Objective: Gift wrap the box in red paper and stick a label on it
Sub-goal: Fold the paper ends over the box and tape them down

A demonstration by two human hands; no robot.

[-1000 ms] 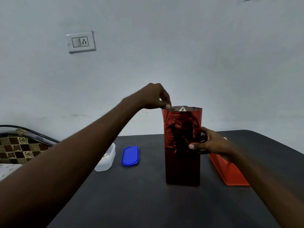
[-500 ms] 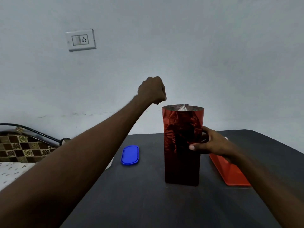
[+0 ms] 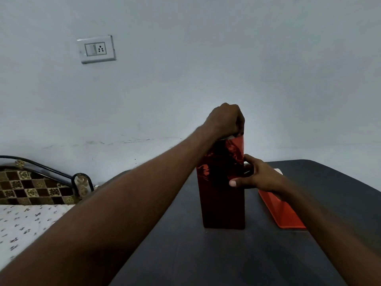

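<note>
A tall box wrapped in shiny red paper [image 3: 223, 203] stands upright on the dark table [image 3: 216, 256]. The paper rises above the box as an open sleeve with a silvery inside. My left hand [image 3: 225, 119] is over that open top, fingers curled down onto the paper's upper edge. My right hand [image 3: 257, 176] holds the box's right side about halfway up, thumb across the front face. No label is in view.
A flat red-orange tray or lid [image 3: 282, 211] lies on the table to the right of the box, partly under my right forearm. A bed with a checked headboard [image 3: 31, 188] stands at the left. A wall socket [image 3: 97, 49] is up on the wall.
My left hand has moved right from the paper's left corner and come down on the open top. My left forearm now hides the blue lid and white tub. My right hand has stayed put.
</note>
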